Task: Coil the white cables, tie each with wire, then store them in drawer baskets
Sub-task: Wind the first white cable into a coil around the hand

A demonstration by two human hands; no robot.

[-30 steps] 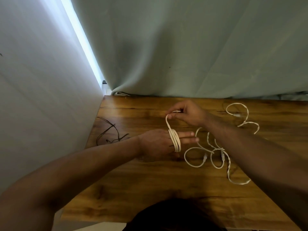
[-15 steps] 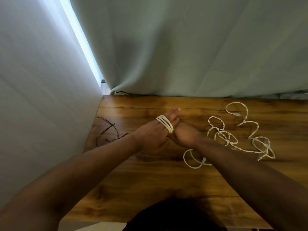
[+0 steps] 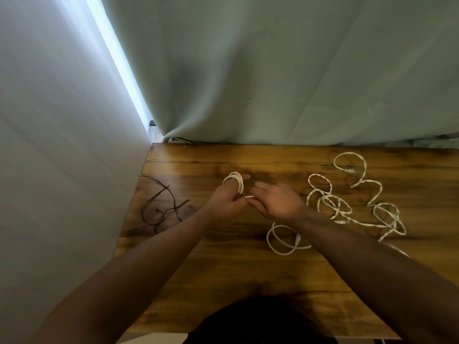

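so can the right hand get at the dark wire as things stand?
Probably not cleanly. The dark wire lies beyond the left hand, which carries the coil; the right hand would have to cross over it.
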